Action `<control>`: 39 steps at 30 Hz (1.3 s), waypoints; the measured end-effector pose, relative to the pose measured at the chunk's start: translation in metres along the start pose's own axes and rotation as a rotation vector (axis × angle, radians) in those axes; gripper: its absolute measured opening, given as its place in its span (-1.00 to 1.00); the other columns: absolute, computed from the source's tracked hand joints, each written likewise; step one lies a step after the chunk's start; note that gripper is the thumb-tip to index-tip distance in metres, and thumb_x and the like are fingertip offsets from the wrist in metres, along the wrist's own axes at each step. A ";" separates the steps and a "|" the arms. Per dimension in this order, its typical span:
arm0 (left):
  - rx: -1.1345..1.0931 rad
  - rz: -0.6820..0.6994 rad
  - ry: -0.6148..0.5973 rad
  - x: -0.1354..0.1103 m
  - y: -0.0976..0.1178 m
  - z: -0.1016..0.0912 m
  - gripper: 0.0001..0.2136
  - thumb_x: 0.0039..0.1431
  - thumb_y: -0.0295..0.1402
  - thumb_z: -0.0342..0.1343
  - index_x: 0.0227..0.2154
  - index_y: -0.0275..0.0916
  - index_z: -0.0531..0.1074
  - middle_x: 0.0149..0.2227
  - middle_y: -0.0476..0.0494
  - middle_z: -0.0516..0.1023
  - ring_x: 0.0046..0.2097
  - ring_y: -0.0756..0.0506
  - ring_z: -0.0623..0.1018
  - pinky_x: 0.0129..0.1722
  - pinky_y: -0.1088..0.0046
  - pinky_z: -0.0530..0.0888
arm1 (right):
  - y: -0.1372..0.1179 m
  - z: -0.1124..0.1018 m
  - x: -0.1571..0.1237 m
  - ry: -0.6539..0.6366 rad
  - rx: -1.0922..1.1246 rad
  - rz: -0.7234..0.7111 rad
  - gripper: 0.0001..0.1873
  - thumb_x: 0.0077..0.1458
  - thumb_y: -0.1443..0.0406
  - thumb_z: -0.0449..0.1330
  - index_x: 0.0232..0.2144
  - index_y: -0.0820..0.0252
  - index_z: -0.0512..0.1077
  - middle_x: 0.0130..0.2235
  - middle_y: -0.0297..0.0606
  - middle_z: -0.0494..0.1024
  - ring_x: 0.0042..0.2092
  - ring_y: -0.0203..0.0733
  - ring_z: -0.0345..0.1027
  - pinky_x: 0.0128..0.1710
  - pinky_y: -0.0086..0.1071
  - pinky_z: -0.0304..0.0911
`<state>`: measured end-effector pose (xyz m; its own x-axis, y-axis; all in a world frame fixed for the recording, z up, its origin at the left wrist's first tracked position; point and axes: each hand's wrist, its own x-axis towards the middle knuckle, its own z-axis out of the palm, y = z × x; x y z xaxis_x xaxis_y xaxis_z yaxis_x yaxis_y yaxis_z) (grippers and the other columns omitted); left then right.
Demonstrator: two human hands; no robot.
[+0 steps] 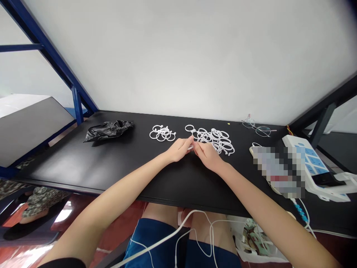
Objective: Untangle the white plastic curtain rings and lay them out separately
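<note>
My left hand [180,149] and my right hand [208,155] meet at the fingertips above the middle of the black desk. Between them a small part of a white ring [190,147] shows; my fingers hide the rest. Both hands are closed in a pinch on it. Just beyond my right hand lies a larger pile of thin white rings [220,134] with small knobs. One loose ring [189,128] sits at the left edge of that pile. A smaller group of similar white rings [162,134] lies to the left, past my left hand.
A crumpled black plastic bag [108,130] lies on the desk [83,167] at left. Eyeglasses [262,130], a blurred phone [276,171] and a white power strip [312,163] are at right. White cables [195,212] hang over my lap. A wall stands behind the desk.
</note>
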<state>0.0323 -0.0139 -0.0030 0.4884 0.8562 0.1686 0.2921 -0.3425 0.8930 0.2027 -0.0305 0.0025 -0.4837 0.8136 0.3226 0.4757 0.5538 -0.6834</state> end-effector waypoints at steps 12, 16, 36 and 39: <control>0.179 0.111 0.002 -0.003 0.000 0.002 -0.54 0.40 -0.12 -0.38 -0.44 -0.26 0.29 -0.53 0.03 0.29 -0.47 0.03 0.29 -0.38 0.49 0.25 | 0.006 0.000 0.000 0.056 0.044 0.039 -0.50 0.35 0.08 -0.16 -0.57 0.14 0.23 -0.64 -0.40 0.29 -0.57 -0.31 0.20 -0.45 -0.37 0.12; 0.219 0.096 -0.002 -0.004 0.002 0.003 -0.58 0.40 -0.17 -0.36 -0.49 -0.25 0.23 -0.55 0.04 0.27 -0.49 0.03 0.27 -0.39 0.49 0.23 | 0.006 -0.001 0.001 0.058 0.006 0.021 -0.50 0.35 0.09 -0.16 -0.58 0.14 0.23 -0.62 -0.39 0.31 -0.55 -0.30 0.20 -0.44 -0.36 0.11; 0.294 0.076 -0.013 -0.004 0.004 0.001 -0.59 0.39 -0.22 -0.34 -0.51 -0.25 0.22 -0.57 0.02 0.27 -0.51 0.02 0.26 -0.42 0.47 0.19 | 0.003 -0.002 0.001 0.045 0.002 0.018 -0.48 0.35 0.06 -0.18 -0.61 0.12 0.18 -0.60 -0.34 0.36 -0.51 -0.25 0.26 -0.40 -0.34 0.14; 0.296 0.064 -0.013 -0.004 0.004 0.001 -0.59 0.39 -0.22 -0.34 -0.51 -0.25 0.22 -0.57 0.03 0.26 -0.51 0.02 0.26 -0.42 0.47 0.19 | 0.003 -0.002 0.002 0.045 0.001 0.014 -0.47 0.35 0.05 -0.18 -0.61 0.12 0.17 -0.60 -0.33 0.36 -0.49 -0.25 0.28 -0.39 -0.34 0.15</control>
<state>0.0329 -0.0188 -0.0006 0.5236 0.8249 0.2130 0.4866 -0.4948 0.7200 0.2049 -0.0271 0.0017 -0.4439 0.8282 0.3420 0.4814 0.5423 -0.6886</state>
